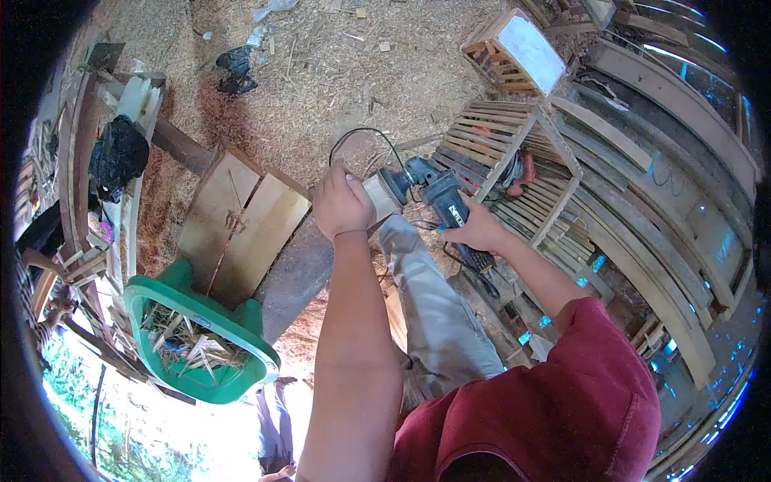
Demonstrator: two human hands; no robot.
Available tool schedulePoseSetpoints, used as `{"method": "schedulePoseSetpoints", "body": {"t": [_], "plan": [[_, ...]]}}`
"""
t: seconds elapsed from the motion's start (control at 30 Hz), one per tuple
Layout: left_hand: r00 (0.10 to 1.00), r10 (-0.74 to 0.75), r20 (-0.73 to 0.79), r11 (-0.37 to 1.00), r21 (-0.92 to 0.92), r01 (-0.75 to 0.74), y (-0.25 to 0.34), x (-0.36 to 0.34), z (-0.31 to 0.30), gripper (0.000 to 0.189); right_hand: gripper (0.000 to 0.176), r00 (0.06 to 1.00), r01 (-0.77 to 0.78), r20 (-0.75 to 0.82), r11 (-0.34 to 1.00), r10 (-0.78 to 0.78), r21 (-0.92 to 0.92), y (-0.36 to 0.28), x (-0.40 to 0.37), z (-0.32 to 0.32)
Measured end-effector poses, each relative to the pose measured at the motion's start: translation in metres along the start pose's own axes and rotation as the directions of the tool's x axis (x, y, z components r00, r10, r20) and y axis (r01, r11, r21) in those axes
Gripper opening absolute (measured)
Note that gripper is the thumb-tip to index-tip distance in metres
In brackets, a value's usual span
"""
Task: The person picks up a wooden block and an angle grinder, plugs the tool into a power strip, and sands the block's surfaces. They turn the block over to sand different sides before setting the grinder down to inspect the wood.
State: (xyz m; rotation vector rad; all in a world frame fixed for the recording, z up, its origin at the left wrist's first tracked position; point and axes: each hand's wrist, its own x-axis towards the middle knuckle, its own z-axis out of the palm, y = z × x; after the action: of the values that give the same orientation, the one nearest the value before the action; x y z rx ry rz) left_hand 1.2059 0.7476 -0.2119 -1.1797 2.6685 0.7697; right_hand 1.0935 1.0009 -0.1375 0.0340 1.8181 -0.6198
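Angle grinder (440, 201): between the hands, disc end touching or just beside a pale block (381, 195).
Right hand (480, 228): wrapped firmly round the grinder's body.
Left hand (344, 202): on the block, across from the grinder; finger closure hidden, cannot tell.
Disc work: apparently in hand; calls for a steady block, fingertips clear.
Slatted crate (544, 128): beside the grinder, right-hand side.

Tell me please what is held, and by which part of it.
The right hand holds the angle grinder by its body. The left hand is at a pale piece, hold unclear.
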Motion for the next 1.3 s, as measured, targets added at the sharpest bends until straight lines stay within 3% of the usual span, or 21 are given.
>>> {"method": "schedulePoseSetpoints", "body": {"t": [0.2,0.3,0.4,0.6,0.8,1.0,1.1,1.2,1.3], "plan": [[0.999,-0.006,0.039,1.000,-0.012,0.006,0.000,0.001,-0.003,0.046,0.068,0.996,-0.050,0.076,0.989,0.039,0.139,-0.001,0.002,-0.001],[0.991,-0.076,0.106,0.997,0.032,0.073,0.007,0.002,-0.012,0.048,0.063,0.999,-0.037,0.038,0.997,0.035,0.070,-0.005,0.001,-0.001],[0.995,-0.061,0.081,0.998,0.016,0.060,0.007,0.002,-0.010,0.050,0.063,0.995,-0.090,0.058,0.993,0.085,0.081,-0.016,-0.002,-0.003],[0.994,-0.055,0.097,0.998,-0.006,0.055,0.005,0.002,-0.010,0.053,0.062,0.998,-0.045,0.053,0.985,0.036,0.169,-0.001,0.006,0.001],[0.994,0.061,-0.091,0.998,-0.007,-0.062,-0.004,0.000,0.005,0.050,0.060,0.991,-0.106,0.100,0.982,0.091,0.154,-0.005,0.004,-0.004],[0.998,0.035,-0.058,0.999,-0.026,-0.037,0.002,0.001,-0.005,0.045,0.059,0.995,-0.067,0.091,0.979,0.050,0.190,0.010,0.013,-0.001],[0.996,0.052,-0.078,0.998,-0.016,-0.054,0.002,0.001,-0.004,0.045,0.062,0.998,-0.043,0.060,0.993,0.036,0.109,0.013,0.012,-0.001],[0.992,0.073,-0.099,0.997,-0.016,-0.075,0.000,0.000,-0.003,0.046,0.064,0.991,-0.102,0.105,0.981,0.085,0.166,0.005,0.008,-0.004],[0.996,0.062,-0.071,0.998,-0.012,-0.063,0.001,0.001,-0.003,0.045,0.067,0.991,-0.128,0.052,0.989,0.124,0.075,-0.009,0.004,-0.005]]}}
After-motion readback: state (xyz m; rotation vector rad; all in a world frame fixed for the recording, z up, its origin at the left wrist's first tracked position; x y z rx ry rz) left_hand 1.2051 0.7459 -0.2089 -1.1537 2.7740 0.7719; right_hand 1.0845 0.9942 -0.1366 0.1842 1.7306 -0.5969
